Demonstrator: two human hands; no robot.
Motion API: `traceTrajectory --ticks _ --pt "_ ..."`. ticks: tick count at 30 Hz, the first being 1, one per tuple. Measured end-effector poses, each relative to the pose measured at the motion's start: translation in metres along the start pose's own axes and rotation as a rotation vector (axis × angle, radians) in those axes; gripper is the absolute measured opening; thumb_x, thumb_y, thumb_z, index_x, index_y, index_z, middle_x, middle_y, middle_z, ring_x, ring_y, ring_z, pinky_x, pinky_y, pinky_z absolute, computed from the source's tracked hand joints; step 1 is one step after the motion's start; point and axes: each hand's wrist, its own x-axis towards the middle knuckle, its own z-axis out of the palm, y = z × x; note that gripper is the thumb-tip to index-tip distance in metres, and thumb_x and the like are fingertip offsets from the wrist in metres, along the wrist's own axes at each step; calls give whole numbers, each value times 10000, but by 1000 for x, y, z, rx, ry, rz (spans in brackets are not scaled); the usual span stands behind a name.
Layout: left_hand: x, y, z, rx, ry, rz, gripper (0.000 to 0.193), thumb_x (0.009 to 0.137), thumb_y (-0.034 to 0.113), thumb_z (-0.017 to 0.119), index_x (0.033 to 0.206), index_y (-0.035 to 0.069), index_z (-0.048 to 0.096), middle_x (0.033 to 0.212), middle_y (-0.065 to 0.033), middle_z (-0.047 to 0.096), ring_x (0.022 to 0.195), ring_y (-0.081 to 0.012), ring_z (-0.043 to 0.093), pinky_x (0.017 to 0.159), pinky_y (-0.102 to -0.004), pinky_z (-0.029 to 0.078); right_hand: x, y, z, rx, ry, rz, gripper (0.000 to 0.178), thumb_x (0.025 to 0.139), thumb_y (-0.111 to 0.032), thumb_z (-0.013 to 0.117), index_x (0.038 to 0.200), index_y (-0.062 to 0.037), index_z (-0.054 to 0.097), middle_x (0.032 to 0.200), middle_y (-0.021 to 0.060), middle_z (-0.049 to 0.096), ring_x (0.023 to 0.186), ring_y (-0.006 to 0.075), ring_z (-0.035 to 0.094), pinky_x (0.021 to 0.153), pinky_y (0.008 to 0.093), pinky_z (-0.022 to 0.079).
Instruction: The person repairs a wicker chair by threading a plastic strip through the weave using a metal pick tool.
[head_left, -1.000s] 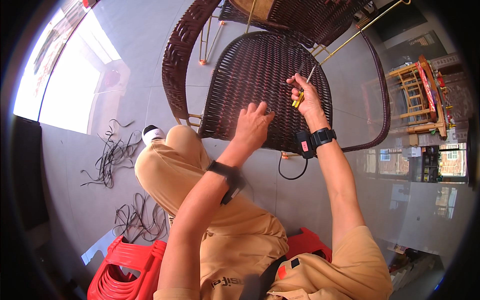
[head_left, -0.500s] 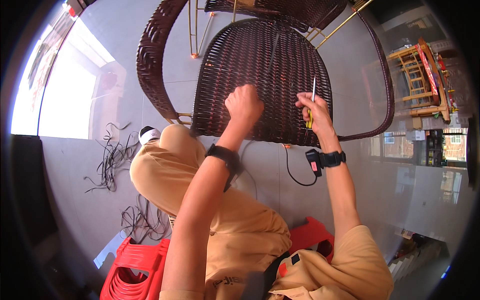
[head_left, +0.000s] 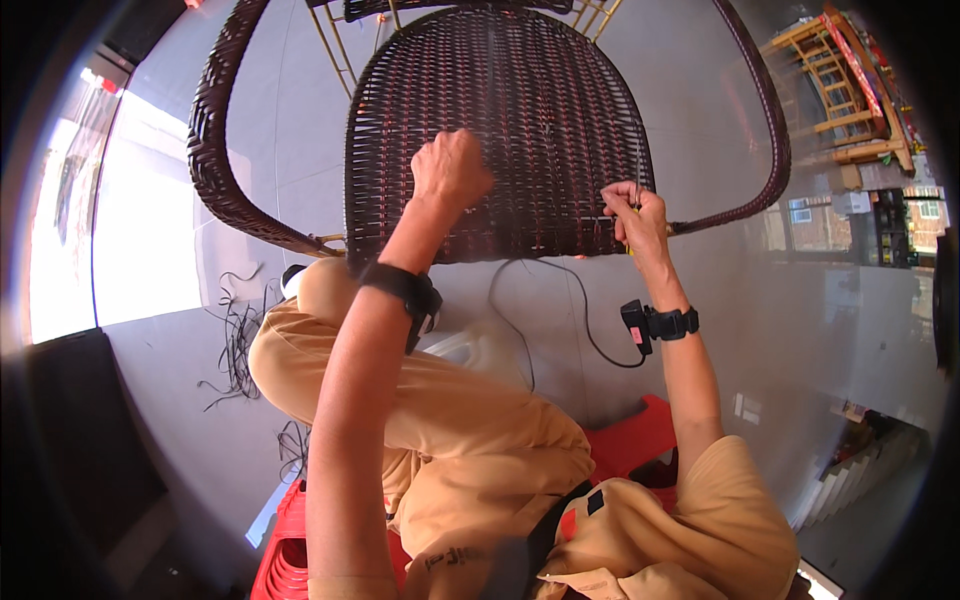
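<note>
A dark brown woven wicker chair seat (head_left: 500,130) lies in front of me, its near edge toward my knees. My left hand (head_left: 450,175) is a closed fist above the left middle of the seat. Its fingers face away, so whatever they hold is hidden. By the seat's near right corner, my right hand (head_left: 640,213) grips a thin-shafted tool with a yellow handle (head_left: 629,244), which looks like a screwdriver. The shaft points away from me along the seat's right edge. My fingers hide most of the handle.
Curved wicker armrests (head_left: 215,130) flank the seat on thin gold-coloured legs. Loose dark strips (head_left: 240,335) lie on the floor at left. Red plastic stools (head_left: 640,440) stand beside me. A black cable (head_left: 590,330) runs to my right wrist device. Bamboo furniture (head_left: 845,95) stands far right.
The view has turned, and the chair sits higher and straighter in it. My right hand is now nearer the seat's front right corner, with the tool still in it. My left hand stays closed.
</note>
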Motion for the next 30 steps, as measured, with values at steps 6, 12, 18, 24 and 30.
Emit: traceTrajectory --ticks 6,12,18,24,30 --pt "3 13 0 170 -54 167 93 727 99 635 783 36 672 827 -198 670 769 -384 667 697 -480 541 0 1 0 4 7 -35 161 875 -178 658 887 -17 665 720 43 614 424 35 456 379 193 340" --pt "-2 13 6 196 -42 202 89 770 115 635 800 36 661 876 -204 664 805 -390 661 709 -482 534 -2 2 1 4 32 -46 155 879 -164 657 888 -9 664 707 39 612 415 37 455 388 188 356" --pt "-5 10 9 97 -17 130 98 761 29 588 826 31 662 877 -193 670 836 -392 665 733 -465 538 -2 3 1 -1 28 -53 153 879 -161 657 883 -7 664 703 33 606 419 36 457 387 194 359" --pt "2 -8 7 -100 -17 177 121 745 137 711 808 39 681 788 -178 674 770 -350 665 719 -435 528 -1 4 3 0 39 -50 153 881 -161 652 873 -9 665 705 31 605 412 37 454 380 195 355" --pt "5 -2 -4 -49 -175 233 108 716 60 643 809 17 676 843 -207 674 837 -378 666 761 -473 533 0 2 1 -8 20 -67 151 881 -164 651 870 -14 663 691 30 599 403 41 459 367 196 346"
